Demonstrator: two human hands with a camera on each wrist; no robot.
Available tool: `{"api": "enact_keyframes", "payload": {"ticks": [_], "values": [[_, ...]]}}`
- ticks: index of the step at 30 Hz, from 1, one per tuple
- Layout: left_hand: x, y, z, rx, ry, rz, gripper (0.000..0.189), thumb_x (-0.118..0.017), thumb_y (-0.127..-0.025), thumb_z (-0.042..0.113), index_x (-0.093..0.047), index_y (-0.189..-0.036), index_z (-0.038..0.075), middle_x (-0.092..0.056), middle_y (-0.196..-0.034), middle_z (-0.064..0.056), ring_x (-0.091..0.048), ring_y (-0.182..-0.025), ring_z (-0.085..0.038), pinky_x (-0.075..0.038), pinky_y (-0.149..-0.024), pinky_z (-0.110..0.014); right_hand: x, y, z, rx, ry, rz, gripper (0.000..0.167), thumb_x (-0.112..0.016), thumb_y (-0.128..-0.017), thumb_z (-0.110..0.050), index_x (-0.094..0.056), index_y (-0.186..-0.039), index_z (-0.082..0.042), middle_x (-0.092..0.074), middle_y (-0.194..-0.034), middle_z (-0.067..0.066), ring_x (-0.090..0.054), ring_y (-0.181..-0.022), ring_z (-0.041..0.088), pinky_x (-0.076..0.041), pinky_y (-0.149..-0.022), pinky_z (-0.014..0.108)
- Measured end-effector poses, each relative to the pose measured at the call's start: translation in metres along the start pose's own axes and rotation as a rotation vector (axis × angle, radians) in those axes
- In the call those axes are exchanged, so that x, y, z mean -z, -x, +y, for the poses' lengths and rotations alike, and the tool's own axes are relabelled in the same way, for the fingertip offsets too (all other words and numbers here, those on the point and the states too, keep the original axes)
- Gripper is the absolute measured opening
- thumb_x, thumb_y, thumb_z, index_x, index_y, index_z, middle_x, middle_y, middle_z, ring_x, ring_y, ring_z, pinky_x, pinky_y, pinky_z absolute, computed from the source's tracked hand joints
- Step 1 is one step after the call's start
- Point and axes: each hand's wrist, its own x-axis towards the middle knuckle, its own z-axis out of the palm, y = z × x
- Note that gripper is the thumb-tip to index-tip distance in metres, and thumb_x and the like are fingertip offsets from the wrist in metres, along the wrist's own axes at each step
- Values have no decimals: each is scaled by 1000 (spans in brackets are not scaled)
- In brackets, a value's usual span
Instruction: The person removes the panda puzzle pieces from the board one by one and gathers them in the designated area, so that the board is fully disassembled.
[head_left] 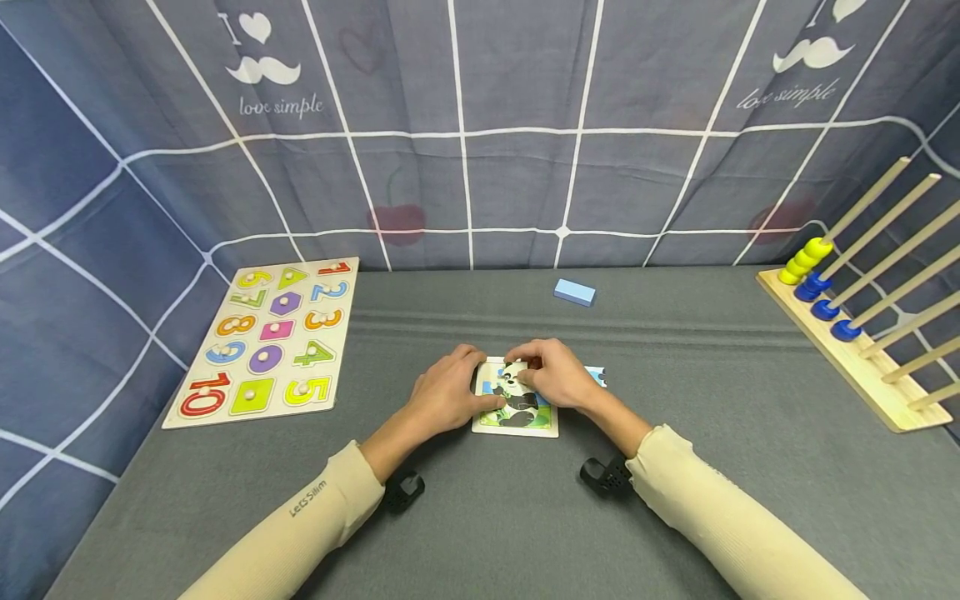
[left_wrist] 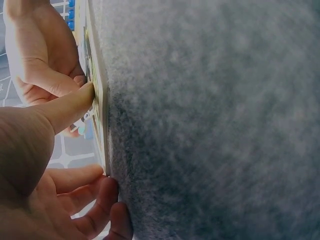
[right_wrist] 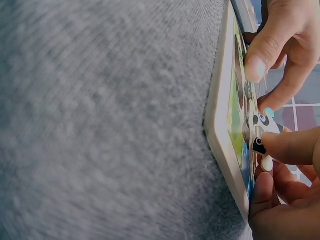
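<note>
A small panda jigsaw board (head_left: 517,431) lies flat on the grey table in front of me. My left hand (head_left: 448,392) holds it at its left side, the thumb pressed on the picture and the fingers along the edge. Between right thumb and fingers, my right hand (head_left: 557,375) pinches a jigsaw piece with the panda's face (right_wrist: 260,145). In the right wrist view this piece stands tilted over the board's upper part, close to the picture. The panda's body and green ground show in the board below it. My right hand covers the board's upper right.
Behind the right hand peeks a blue-and-white printed piece (head_left: 597,375). Farther back lies a light-blue block (head_left: 574,292). A number and shape puzzle board (head_left: 251,354) lies at left. At right stands a wooden peg rack (head_left: 862,358) with yellow and blue beads.
</note>
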Motion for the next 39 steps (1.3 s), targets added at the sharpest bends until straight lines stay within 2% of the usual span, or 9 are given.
{"api": "enact_keyframes", "payload": {"ticks": [11, 22, 30, 39], "values": [[2, 1, 0, -2, -4, -8, 71, -75, -85, 50, -55, -139, 8, -50, -141, -6, -54, -120, -28, -49, -86, -52, 1, 0, -2, 5, -16, 14, 25, -64, -84, 7, -74, -107, 2, -63, -78, 6, -52, -68, 15, -43, -63, 30], [2, 0, 1, -3, -13, -5, 72, -75, -84, 50, -55, -139, 8, -51, -140, -6, -55, -119, -28, -49, -85, -51, 8, 2, -7, -3, -57, 59, 20, -66, -88, 2, -73, -107, 1, -67, -85, 5, -55, -71, 16, -44, -63, 28], [1, -1, 0, -7, -4, -1, 71, -76, -84, 50, -56, -138, 8, -51, -140, -6, -55, -119, -28, -49, -87, -51, 25, 14, -9, -6, -60, 50, 25, -64, -89, 1, -70, -113, 3, -67, -90, 6, -56, -78, 19, -46, -70, 34], [2, 1, 0, -11, 14, 7, 69, -76, -84, 49, -57, -137, 9, -51, -140, -6, -55, -118, -28, -49, -86, -51, 46, 35, 2, -35, -9, 73, 21, -68, -87, -1, -74, -107, -4, -65, -82, 1, -56, -75, 18, -45, -67, 29]]}}
